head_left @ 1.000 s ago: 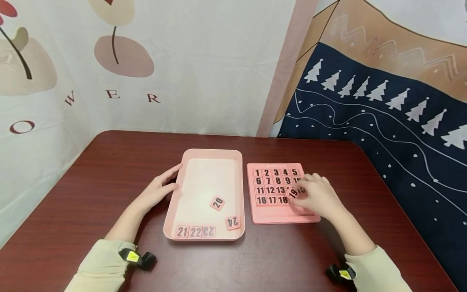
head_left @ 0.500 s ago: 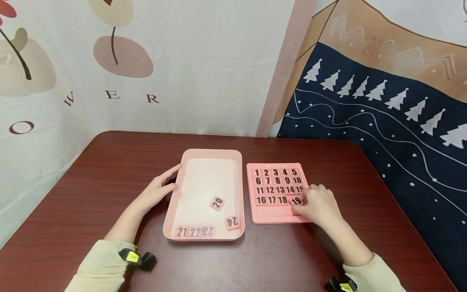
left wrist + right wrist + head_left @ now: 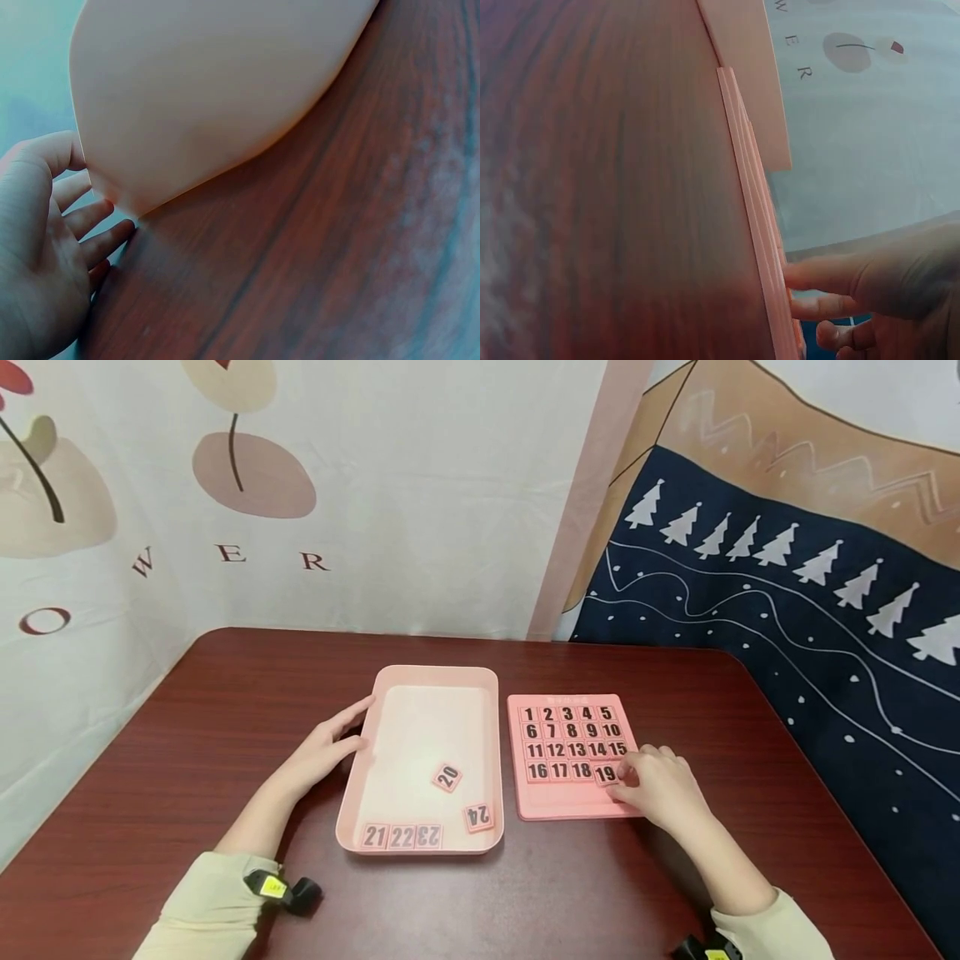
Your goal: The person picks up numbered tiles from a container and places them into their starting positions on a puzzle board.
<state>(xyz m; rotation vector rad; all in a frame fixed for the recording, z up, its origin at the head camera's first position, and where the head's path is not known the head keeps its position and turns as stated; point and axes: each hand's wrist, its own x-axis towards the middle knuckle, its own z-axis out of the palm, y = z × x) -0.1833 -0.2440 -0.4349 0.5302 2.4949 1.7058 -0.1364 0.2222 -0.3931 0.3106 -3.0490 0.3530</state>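
Observation:
A pink number board holds rows of square number tiles running from 1 to 18. Tile 19 sits slightly tilted just right of 18, and my right hand pinches its right edge between thumb and forefinger. In the right wrist view the fingertips are right at the board's face. My left hand lies against the left rim of the pale pink tray, thumb and fingers spread and relaxed. The left wrist view has its fingertips along the tray's outer wall.
Inside the tray lie tile 20, an upside-down tile 24 and a row of tiles 21, 22 and a flipped 23. The brown table ends at a printed cloth backdrop.
Tile 19 has come down from over the 14 and 15 tiles to the spot beside 18, and has turned more upright. The right hand moved with it; the left hand stays put.

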